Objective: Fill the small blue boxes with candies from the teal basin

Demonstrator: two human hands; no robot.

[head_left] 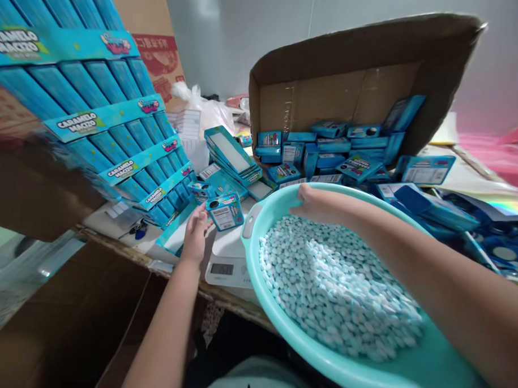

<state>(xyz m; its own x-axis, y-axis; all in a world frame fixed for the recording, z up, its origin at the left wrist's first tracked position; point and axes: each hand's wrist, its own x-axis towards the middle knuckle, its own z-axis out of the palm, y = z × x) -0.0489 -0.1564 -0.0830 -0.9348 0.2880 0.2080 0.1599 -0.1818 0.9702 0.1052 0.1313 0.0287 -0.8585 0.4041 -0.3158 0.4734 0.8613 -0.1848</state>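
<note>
Nearest me, a turquoise basin (253, 256) leans over the table edge, heaped with pale blue and white candies (345, 282). The person's right arm crosses above them, and the right hand (307, 200) is at the basin's far rim, fingers bent down; I can't tell whether they grip anything.

Just left of the basin is a white scale (231, 272), its digits too blurred to read for certain. A small blue box (225, 212) stands upright over the scale's far part, showing a white label of fine print and a dark round opening near its top. The left hand (197, 228) is at the box's left edge, fingers loosely curled; whether they pinch it I can't tell.

To the left, keys (139, 230) with a blue tag lie near the tall stack of blue display trays (78, 122), where "CARAMELO MACIZO" repeats on the fronts beside a pink logo. Beyond the scale are flatter blue trays (232, 153), one showing a barcode. Farther back, an open brown carton (330, 100) holds jumbled blue boxes (328, 145), and red characters mark another carton (157, 57) behind the stack.
</note>
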